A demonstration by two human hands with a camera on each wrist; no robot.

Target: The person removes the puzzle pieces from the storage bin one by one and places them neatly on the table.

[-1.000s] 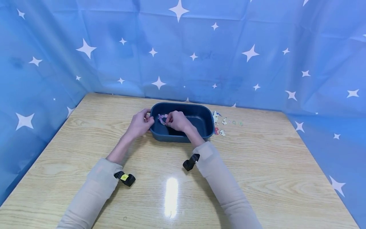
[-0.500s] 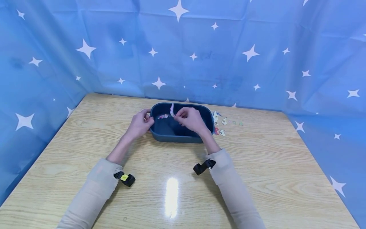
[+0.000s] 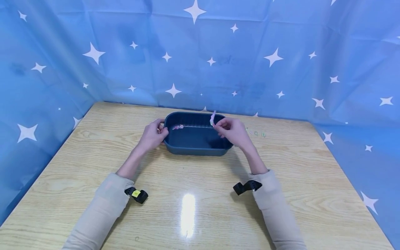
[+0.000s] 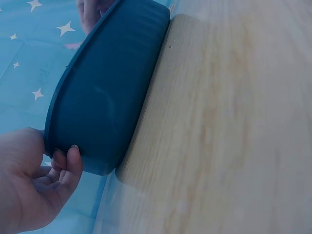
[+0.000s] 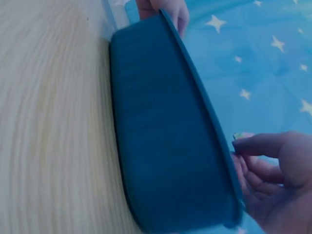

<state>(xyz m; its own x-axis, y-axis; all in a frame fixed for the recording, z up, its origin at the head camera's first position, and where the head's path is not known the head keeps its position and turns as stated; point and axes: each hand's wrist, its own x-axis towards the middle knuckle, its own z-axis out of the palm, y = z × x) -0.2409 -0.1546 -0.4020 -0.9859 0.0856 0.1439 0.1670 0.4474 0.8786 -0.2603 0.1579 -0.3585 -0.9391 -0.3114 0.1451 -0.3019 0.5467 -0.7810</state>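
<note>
A dark blue oblong plastic bin (image 3: pixel 197 151) stands on the table near its far edge. My left hand (image 3: pixel 154 133) grips the bin's left end, thumb and fingers at the rim. Over the right part of the bin, my right hand (image 3: pixel 232 132) pinches a thin pink-purple cutout (image 3: pixel 213 118) between thumb and fingertips. It looks like a sticker and stands upright above the hand. Another small pink cutout (image 3: pixel 178 127) lies inside the bin at the left. A pale line runs along the bin's inside; whether it is a thread or a reflection I cannot tell.
Small greenish cutouts (image 3: pixel 263 134) lie on the wooden table (image 3: pixel 156 194) to the right of the bin, partly hidden behind my right hand. A blue curtain with white stars (image 3: pixel 200 69) hangs behind the table.
My right hand has lifted the pink-purple cutout from the bin's left part and carried it rightward to the bin's right end. My left hand has stayed on the rim.
</note>
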